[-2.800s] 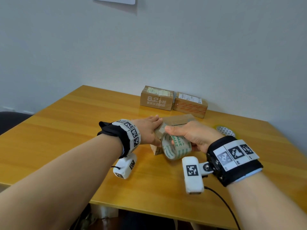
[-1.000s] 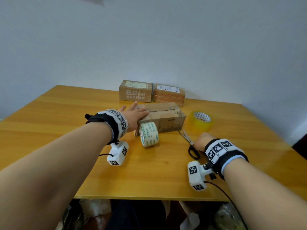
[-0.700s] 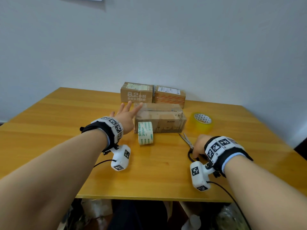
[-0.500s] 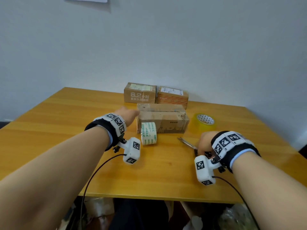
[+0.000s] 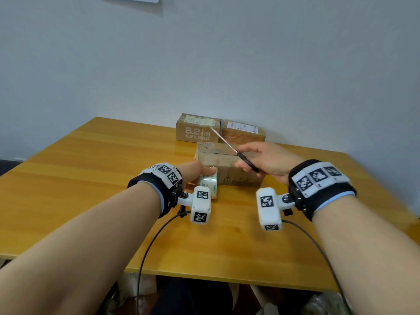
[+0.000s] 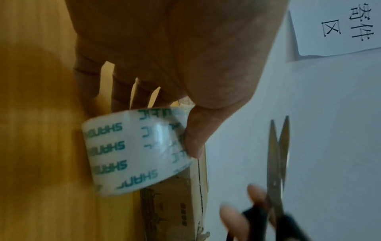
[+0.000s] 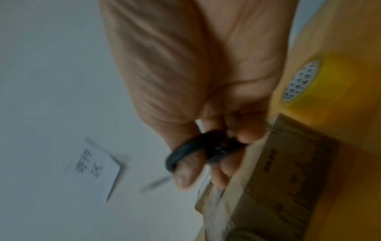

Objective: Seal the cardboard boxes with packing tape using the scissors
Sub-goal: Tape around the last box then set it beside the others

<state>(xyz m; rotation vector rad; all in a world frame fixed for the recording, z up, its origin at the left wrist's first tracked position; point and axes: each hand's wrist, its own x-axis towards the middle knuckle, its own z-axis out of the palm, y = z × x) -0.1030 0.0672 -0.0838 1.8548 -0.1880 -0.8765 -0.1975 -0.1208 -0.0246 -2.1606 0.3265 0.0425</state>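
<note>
A brown cardboard box (image 5: 227, 165) lies at the table's middle. A white tape roll (image 5: 210, 186) with green print stands on edge against the box's near left corner. My left hand (image 5: 204, 173) grips the tape roll (image 6: 132, 150), thumb on its top and fingers behind it. My right hand (image 5: 247, 164) holds the scissors (image 5: 227, 144) by their black handles, above the box, tips pointing up and to the left. The scissors (image 6: 278, 163) show blades slightly parted in the left wrist view. My thumb sits through a handle ring of the scissors (image 7: 198, 148).
Two more boxes, one plain (image 5: 197, 130) and one with orange print (image 5: 243, 134), stand side by side against the wall. A yellow tape roll (image 7: 313, 81) lies right of the middle box (image 7: 288, 179). The wooden table (image 5: 91, 178) ends close to me; wrist-camera cables hang there.
My right hand took the scissors off the table and lifted them over the box. My left hand left the box's side and closed on the tape roll.
</note>
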